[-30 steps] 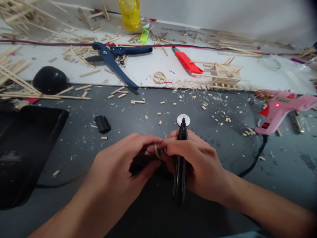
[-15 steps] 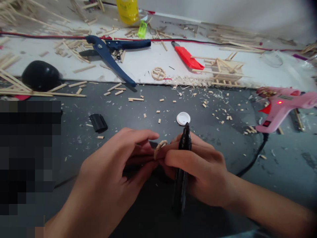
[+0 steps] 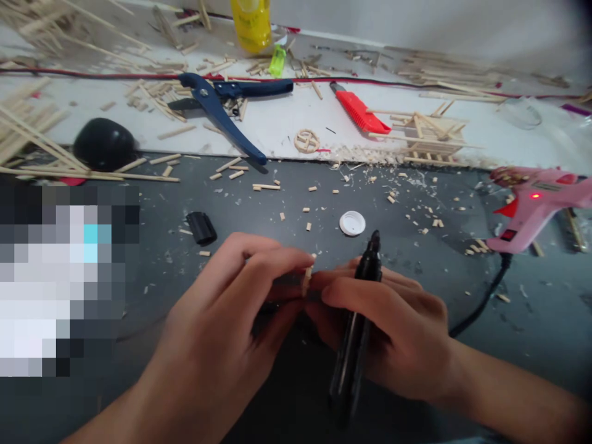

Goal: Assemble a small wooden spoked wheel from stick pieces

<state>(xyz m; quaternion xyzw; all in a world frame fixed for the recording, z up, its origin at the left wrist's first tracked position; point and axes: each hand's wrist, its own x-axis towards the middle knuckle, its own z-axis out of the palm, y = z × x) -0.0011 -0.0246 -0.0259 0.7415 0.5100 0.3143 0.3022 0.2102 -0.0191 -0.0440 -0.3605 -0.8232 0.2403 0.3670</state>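
Both hands meet low in the middle of the dark table (image 3: 259,209). Our left hand (image 3: 222,320) is curled, its fingertips pinching a small wooden piece (image 3: 307,275) that stands nearly upright between the two hands. Our right hand (image 3: 393,327) touches the same piece from the right with its fingertips, and is closed around a black marker (image 3: 356,333) that runs along the hand, its tip pointing away from us and to the right.

Just beyond the marker's tip lies a white cap (image 3: 352,222), apart from both hands. A small black clip (image 3: 201,227) sits left of the hands, also clear of them. Loose wood bits are scattered over the dark surface between the hands and the far edge, where a white board (image 3: 277,123) begins.

On that board lie blue cutters (image 3: 222,111), a red-handled knife (image 3: 358,111), a small wooden wheel (image 3: 306,141) near the board's near edge, and a stick frame (image 3: 425,139) to the right. A yellow bottle (image 3: 252,24) stands at the far side.

At the right edge a pink glue gun (image 3: 536,206) rests with its red light on; its black cord (image 3: 485,296) curves toward our right wrist. A black rounded object (image 3: 104,145) sits far left. The open room lies between the hands and the glue gun and along the near edge.
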